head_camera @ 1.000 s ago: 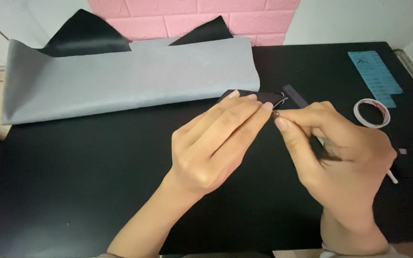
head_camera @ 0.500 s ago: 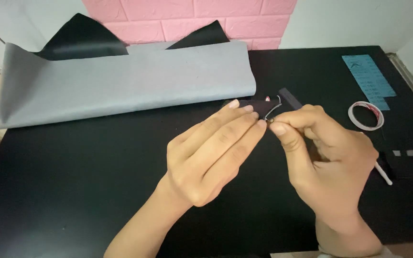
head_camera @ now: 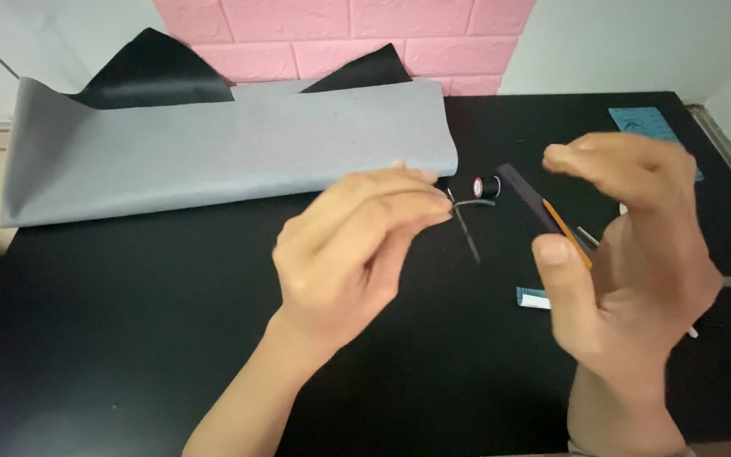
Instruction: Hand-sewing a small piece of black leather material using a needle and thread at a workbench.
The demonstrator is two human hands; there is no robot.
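The left hand [head_camera: 353, 245], in the middle of the frame, has its fingertips [head_camera: 433, 203] pinched together on a thin dark strip [head_camera: 467, 233] that hangs from the pinch down and to the right, its lower end free above the black table [head_camera: 112, 338]; whether a thread or needle is also in that pinch is too fine to tell. The right hand [head_camera: 628, 254], at right of centre, is spread wide, thumb low and fingers high, clasping nothing, and it is blurred. Just above the pinch, a small black thread spool [head_camera: 486, 186] with a red-and-white end lies on its side on the table, near the right edge of the grey fabric sheet [head_camera: 213, 152] that fills the upper left. A long dark strip [head_camera: 530, 199] runs diagonally between the two hands, with an orange pencil-like tool [head_camera: 567, 233] lying along it and partly behind the right thumb. A small pale blue label [head_camera: 533, 297] lies lower, beside the right palm, and a blue card [head_camera: 645, 123] sits at the upper right. In my judgement, handling so narrow a piece well calls for a firm pinch close to its top end, a quiet left wrist so that the loose end does not swing, and the open hand coming in slowly from the right to take the free end between thumb and forefinger rather than sweeping across the spool.
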